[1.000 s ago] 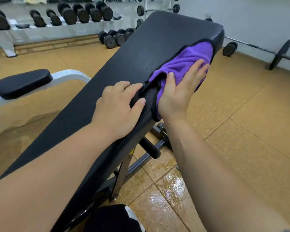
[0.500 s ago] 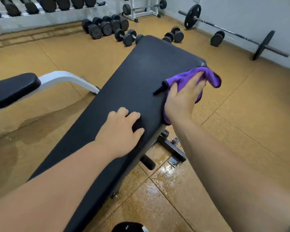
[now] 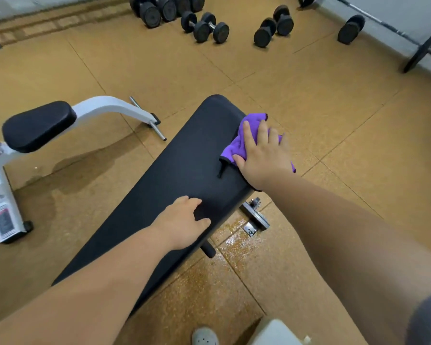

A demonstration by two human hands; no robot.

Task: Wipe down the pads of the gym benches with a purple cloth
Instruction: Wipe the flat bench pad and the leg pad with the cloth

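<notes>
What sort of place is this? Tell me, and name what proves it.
Most likely a gym's free-weights area: black round-headed dumbbells lie on the tan tiled floor, a long black padded bench fills the middle, and a steel barbell with black plates rests by the wall.

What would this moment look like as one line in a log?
task: wipe bench pad | right hand: presses purple cloth on pad's far right edge | left hand: rests on pad

One left hand point(image 3: 182, 225), one right hand point(image 3: 261, 158), one purple cloth point(image 3: 234, 148), two pads point(image 3: 172, 170).
</notes>
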